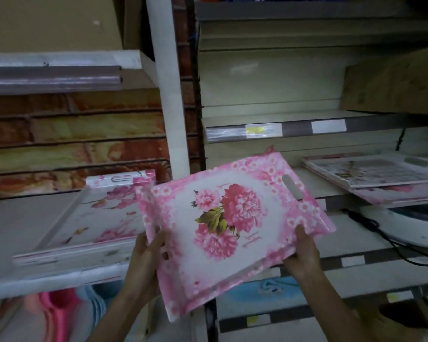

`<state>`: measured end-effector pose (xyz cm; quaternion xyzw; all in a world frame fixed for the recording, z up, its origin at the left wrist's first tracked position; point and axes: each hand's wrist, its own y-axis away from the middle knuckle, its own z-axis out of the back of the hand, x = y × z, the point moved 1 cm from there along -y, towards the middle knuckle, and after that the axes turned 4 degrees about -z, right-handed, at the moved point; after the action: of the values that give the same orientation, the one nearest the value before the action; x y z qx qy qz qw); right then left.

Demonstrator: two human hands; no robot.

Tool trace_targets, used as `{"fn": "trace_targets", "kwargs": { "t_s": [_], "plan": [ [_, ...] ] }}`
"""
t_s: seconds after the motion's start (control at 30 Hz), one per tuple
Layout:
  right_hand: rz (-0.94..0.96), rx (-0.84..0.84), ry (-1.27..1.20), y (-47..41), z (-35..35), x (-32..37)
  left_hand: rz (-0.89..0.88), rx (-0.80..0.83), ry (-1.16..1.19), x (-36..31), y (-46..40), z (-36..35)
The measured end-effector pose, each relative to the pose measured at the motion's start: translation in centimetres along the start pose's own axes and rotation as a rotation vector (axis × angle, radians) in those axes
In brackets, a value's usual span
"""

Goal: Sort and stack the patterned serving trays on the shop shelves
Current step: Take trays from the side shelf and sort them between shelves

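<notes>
Nearest the head camera, two bare forearms rise from the bottom edge, and both hands carry one pink floral tray (235,225) out in front of the shelving, tilted so its right end points up toward 1 o'clock. The left hand (148,253), at about 7 o'clock of the tray, grips the left end with its fingers curled round the rim and the thumb lying on the printed face. The right hand (303,250), at about 4 o'clock, grips the near long edge, thumb on top and fingers underneath, out of sight. The tray shows a bunch of pink peonies with green leaves at its middle, a border of small blossoms, and a slot handle (292,187) cut near its upper right end. At 9 o'clock from it, a white tray with pink blossom sprigs (101,218) lies flat on the left shelf (35,280) — it seems to sit on top of others, though the blur makes the count uncertain. At 3 o'clock, a short stack of pale patterned trays (376,174) rests on the right shelf (314,183), well apart from the held one. Just below that stack sits a white object with a black cord (391,238). Price-label strips (277,130) run along the shelf edge above, and pink and blue plastic goods (59,309) show blurred on the level beneath — too soft to identify.
</notes>
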<state>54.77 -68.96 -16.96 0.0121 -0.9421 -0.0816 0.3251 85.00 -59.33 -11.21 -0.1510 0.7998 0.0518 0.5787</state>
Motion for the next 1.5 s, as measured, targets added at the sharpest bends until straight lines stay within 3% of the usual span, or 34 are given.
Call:
{"fn": "trace_targets", "kwargs": {
  "t_s": [0.07, 0.2, 0.47, 0.67, 0.93, 1.13, 1.5],
  "plan": [
    [-0.038, -0.006, 0.04, 0.1, 0.0, -1.0, 0.015, -0.127, -0.02, -0.4, 0.2, 1.9],
    [-0.062, 0.013, 0.18, 0.5, -1.4, -1.8, 0.001, -0.233, -0.012, -3.2, 0.4, 6.0],
    [-0.156, 0.1, 0.291, -0.1, -6.9, -4.6, 0.217, 0.008, -0.266, -8.8, 1.9, 12.4],
    [-0.232, 0.201, 0.402, -0.6, -11.8, -7.8, 0.134, 0.156, -0.655, -9.9, 3.2, 12.6],
    [-0.259, 0.24, 0.522, -1.4, -19.8, -10.8, -0.034, -0.126, -0.655, -10.0, 2.5, 16.5],
    [-0.168, 0.314, 0.54, -0.9, -24.9, -12.9, -0.044, -0.156, -0.598, -11.8, -0.3, 18.3],
    [0.141, 0.368, 0.964, -1.5, -28.0, -17.8, -0.108, -0.316, -0.581, -11.8, -10.6, 23.3]
  ]
}}
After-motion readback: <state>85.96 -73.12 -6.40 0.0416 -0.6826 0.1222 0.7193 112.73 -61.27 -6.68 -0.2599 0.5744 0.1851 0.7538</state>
